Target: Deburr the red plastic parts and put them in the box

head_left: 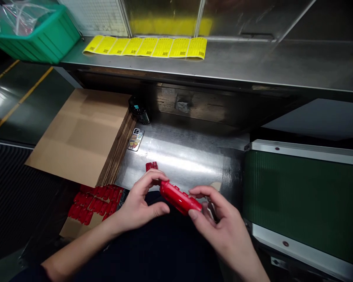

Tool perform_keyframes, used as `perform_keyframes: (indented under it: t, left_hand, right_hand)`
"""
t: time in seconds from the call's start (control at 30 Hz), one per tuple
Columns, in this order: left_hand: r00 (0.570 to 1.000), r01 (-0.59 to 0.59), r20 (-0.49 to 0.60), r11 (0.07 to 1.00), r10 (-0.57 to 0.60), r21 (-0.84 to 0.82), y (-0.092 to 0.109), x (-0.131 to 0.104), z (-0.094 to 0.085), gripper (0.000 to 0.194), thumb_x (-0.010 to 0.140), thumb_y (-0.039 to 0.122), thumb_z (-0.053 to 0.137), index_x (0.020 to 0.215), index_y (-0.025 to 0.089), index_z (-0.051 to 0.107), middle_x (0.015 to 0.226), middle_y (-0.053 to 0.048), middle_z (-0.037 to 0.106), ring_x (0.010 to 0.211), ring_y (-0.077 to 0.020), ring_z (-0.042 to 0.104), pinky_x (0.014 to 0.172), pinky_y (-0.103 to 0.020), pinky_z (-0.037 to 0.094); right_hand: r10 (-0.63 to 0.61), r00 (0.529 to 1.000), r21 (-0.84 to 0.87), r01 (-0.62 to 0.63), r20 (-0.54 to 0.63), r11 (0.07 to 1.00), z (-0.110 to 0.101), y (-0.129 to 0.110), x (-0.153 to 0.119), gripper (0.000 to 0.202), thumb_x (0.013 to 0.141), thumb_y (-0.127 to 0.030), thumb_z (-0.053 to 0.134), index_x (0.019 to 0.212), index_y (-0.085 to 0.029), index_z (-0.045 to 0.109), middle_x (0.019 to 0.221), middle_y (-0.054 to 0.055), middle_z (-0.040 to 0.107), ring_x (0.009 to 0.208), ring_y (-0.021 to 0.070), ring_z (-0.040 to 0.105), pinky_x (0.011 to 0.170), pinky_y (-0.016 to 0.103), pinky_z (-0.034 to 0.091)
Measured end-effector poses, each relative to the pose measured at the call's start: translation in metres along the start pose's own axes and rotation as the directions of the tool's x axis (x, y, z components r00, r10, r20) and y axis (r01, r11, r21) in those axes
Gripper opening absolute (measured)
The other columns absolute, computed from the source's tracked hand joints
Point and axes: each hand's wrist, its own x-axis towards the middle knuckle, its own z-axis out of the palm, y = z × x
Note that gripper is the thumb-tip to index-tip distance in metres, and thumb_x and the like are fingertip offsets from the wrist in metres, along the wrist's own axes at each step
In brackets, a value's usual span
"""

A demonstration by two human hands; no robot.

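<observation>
Sitting at a steel desk (188,156), a person holds a red plastic part (179,199) in both bare hands just above the near edge. At far left, a green bin (38,39) with a clear plastic bag inside rests on the end of a raised metal shelf (267,62). Below it, a stack of flat cardboard sheets (79,133) lies against the left side of the desk, and a box of red parts (94,203) sits lower down at the stack's near corner. A phone (135,140) in a patterned case lies on the desk beside the cardboard, with a small dark device (139,111) just behind it. A row of yellow printed tags (147,47) stretches along the shelf above. One small red piece (151,166) stands on the desk just beyond the left hand (138,203). That hand's grip is closed on the left end of the red plastic part, fingers over the top and thumb beneath. The part runs slantwise down to the right hand (220,223), whose grip pinches the other end between fingertips and thumb. Nothing lies between the hands and the desk surface ahead. At right, a green conveyor belt (305,203) in a metal frame stands beside the desk.
</observation>
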Motion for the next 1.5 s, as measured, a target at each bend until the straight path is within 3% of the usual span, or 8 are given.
perform_keyframes:
  t: [0.13, 0.37, 0.5, 0.73, 1.03, 1.23, 1.4, 1.5]
  left_hand:
    - [0.992, 0.062, 0.117, 0.979, -0.040, -0.192, -0.001, 0.001, 0.002, 0.040, 0.081, 0.044, 0.094, 0.107, 0.023, 0.073, 0.102, -0.003, 0.066, 0.087, -0.0149, 0.064, 0.081, -0.025, 0.054]
    - [0.934, 0.170, 0.356, 0.912, -0.029, -0.372, -0.017, 0.002, 0.019, 0.123, 0.054, 0.049, 0.108, 0.161, 0.039, 0.048, 0.166, -0.014, 0.042, 0.145, -0.0395, 0.056, 0.123, -0.056, 0.045]
    - [0.894, 0.106, 0.441, 0.914, 0.085, -0.391, -0.017, 0.009, 0.015, 0.129, 0.053, 0.049, 0.108, 0.165, 0.040, 0.044, 0.174, -0.013, 0.030, 0.161, -0.0455, 0.037, 0.128, -0.059, 0.039]
    - [0.839, 0.140, 0.544, 0.955, 0.026, -0.261, -0.013, 0.014, 0.012, 0.128, 0.052, 0.041, 0.109, 0.164, 0.038, 0.046, 0.172, -0.014, 0.028, 0.164, -0.0486, 0.029, 0.133, -0.068, 0.021]
    - [0.922, 0.186, 0.383, 0.925, -0.048, -0.331, -0.014, 0.008, 0.020, 0.107, 0.047, 0.038, 0.111, 0.140, 0.034, 0.058, 0.162, -0.013, 0.044, 0.153, -0.0428, 0.047, 0.130, -0.063, 0.033]
    - [0.948, 0.129, 0.294, 0.992, -0.123, -0.002, 0.000, 0.002, 0.018, 0.108, 0.047, 0.045, 0.110, 0.139, 0.027, 0.056, 0.141, -0.014, 0.061, 0.133, -0.0381, 0.062, 0.116, -0.053, 0.050]
    - [0.953, 0.110, 0.259, 0.977, -0.156, 0.184, 0.007, -0.001, 0.019, 0.105, 0.045, 0.055, 0.107, 0.132, 0.024, 0.055, 0.126, -0.010, 0.066, 0.112, -0.0332, 0.069, 0.096, -0.043, 0.059]
    - [0.950, 0.089, 0.266, 0.958, -0.163, 0.271, 0.009, -0.002, 0.018, 0.125, 0.051, 0.059, 0.105, 0.153, 0.025, 0.041, 0.140, -0.016, 0.062, 0.124, -0.0382, 0.067, 0.108, -0.051, 0.056]
  right_hand:
    - [-0.092, 0.996, 0.105, 0.091, 0.007, 0.990, -0.009, 0.004, 0.008, 0.027, 0.096, -0.045, 0.079, 0.118, -0.031, 0.071, 0.099, -0.001, 0.074, 0.082, 0.0126, 0.068, 0.074, 0.016, 0.055]
    - [-0.090, 0.971, 0.411, -0.010, 0.222, 0.912, -0.003, 0.018, 0.030, 0.030, 0.101, -0.050, 0.076, 0.120, -0.030, 0.064, 0.098, -0.002, 0.070, 0.084, 0.0124, 0.062, 0.078, 0.021, 0.050]
    - [-0.109, 0.948, 0.467, -0.046, 0.300, 0.883, -0.003, 0.020, 0.029, 0.036, 0.101, -0.050, 0.076, 0.126, -0.031, 0.057, 0.096, -0.003, 0.067, 0.083, 0.0134, 0.060, 0.079, 0.024, 0.049]
    - [-0.106, 0.921, 0.452, -0.082, 0.375, 0.888, -0.007, 0.020, 0.027, 0.051, 0.098, -0.050, 0.082, 0.136, -0.032, 0.054, 0.102, -0.001, 0.072, 0.092, 0.0162, 0.068, 0.086, 0.028, 0.050]
    - [-0.082, 0.986, 0.258, 0.042, 0.146, 0.965, 0.009, 0.031, 0.029, 0.049, 0.098, -0.059, 0.078, 0.135, -0.034, 0.056, 0.121, 0.002, 0.075, 0.116, 0.0210, 0.071, 0.103, 0.032, 0.053]
    - [-0.069, 0.986, -0.084, 0.057, -0.152, 0.995, 0.003, 0.027, 0.018, 0.052, 0.094, -0.060, 0.081, 0.132, -0.033, 0.057, 0.122, 0.002, 0.068, 0.065, 0.0117, 0.058, 0.059, 0.026, 0.053]
    - [-0.191, 0.981, -0.262, 0.195, 0.038, 0.945, -0.016, 0.004, 0.009, 0.025, 0.112, -0.053, 0.054, 0.123, -0.032, 0.064, 0.109, 0.001, 0.069, 0.085, 0.0176, 0.064, 0.073, 0.028, 0.051]
    - [-0.180, 0.953, -0.250, 0.240, 0.242, 0.938, -0.014, -0.009, 0.008, 0.028, 0.117, -0.044, 0.043, 0.110, -0.030, 0.066, 0.099, -0.001, 0.069, 0.082, 0.0162, 0.065, 0.072, 0.029, 0.048]
